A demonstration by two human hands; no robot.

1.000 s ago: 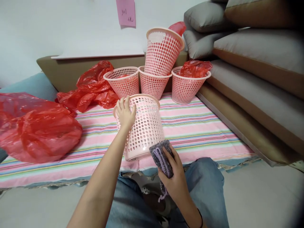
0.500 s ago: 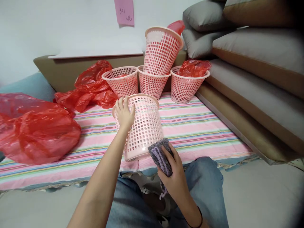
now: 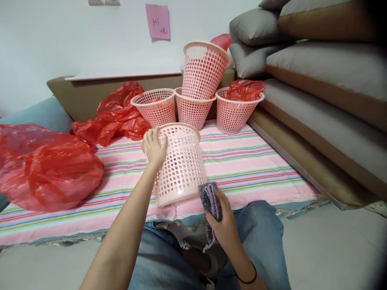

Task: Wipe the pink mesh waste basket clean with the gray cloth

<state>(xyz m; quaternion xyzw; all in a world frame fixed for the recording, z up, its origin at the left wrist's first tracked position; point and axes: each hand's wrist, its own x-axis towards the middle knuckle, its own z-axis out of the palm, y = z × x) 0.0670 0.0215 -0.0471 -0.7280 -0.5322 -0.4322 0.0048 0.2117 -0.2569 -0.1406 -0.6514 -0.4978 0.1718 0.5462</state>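
A pink perforated plastic basket (image 3: 181, 165) lies tilted on the striped cloth in front of me, its rim away from me and its base toward me. My left hand (image 3: 155, 148) grips it at the upper left, fingers over the rim. In my right hand (image 3: 223, 215) is a folded grey and purple cleaning cloth (image 3: 211, 197), with a loose purple loop hanging below. The cloth is close by the basket's lower right edge; whether they touch I cannot tell.
Behind stand several pink baskets (image 3: 231, 117) with red plastic bags inside, one stacked tilted in another. Red bags (image 3: 51, 169) lie on the left of the striped cloth (image 3: 256, 161). Grey and brown cushions (image 3: 326, 108) are piled at right. A pink note (image 3: 158, 22) hangs on the wall.
My right hand has moved the cleaning cloth slightly right, away from the basket's side. My left hand keeps its hold on the basket. The view has shifted slightly.
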